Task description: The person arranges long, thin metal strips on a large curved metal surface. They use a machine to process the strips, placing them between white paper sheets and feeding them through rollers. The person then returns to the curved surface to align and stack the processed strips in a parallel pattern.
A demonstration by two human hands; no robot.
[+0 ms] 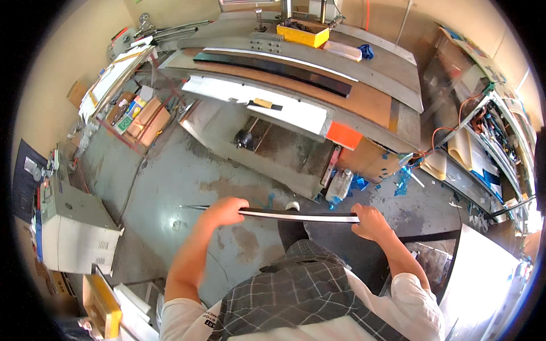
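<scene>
In front of my body I hold a long narrow strip (298,216), with one white face and dark edges, roughly level. My left hand (226,212) is closed around it toward one side, and a thin dark length shows past that hand. On the other side, my right hand (371,221) grips it with fingers wrapped over. The strip bows slightly between the hands. Farther off is a machine bench with a white plate (256,105) along its front and a long black bar (273,73) lying on a brown board (372,101). Neither hand touches these.
A yellow bin (303,35) stands on the bench's back. An orange panel (344,136) hangs at its front corner. A grey cabinet (79,233) is at left, a cluttered rack (495,131) at right. Blue plastic scraps (402,181) and a clear bottle (340,184) are on the floor.
</scene>
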